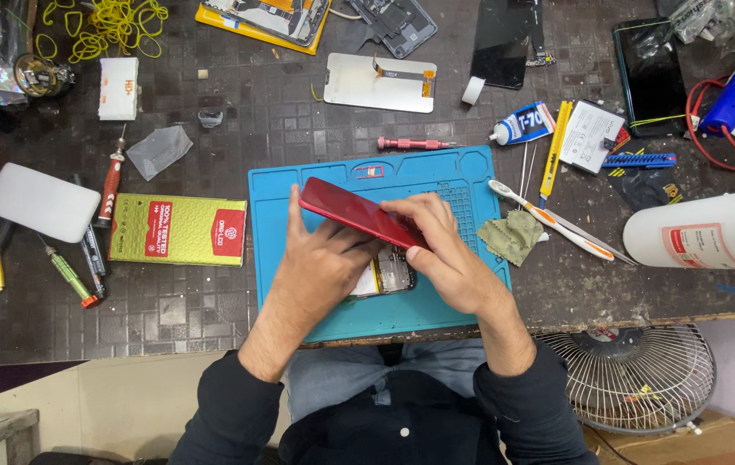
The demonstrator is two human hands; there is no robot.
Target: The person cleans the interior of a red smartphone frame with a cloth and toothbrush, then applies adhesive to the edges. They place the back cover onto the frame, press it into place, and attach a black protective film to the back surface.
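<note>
Both sleeves reach over the mat; left hand and right hand clamp the red cover above the phone; best lifted evenly, slowly

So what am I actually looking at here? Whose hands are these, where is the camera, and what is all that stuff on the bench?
There is no machine here: a person works with two bare hands, and the one picture comes from a camera worn on their head, looking straight down. The left hand and the right hand together hold a red phone back cover, tilted up over an opened phone body whose insides show beneath it. Both lie above a blue work mat on a dark tiled bench. Around the mat lie a green and red box, screwdrivers, a tube of glue, a toothbrush, a greenish cloth, a white bottle on its side and yellow rubber bands. A small fan sits below the bench edge.
</note>
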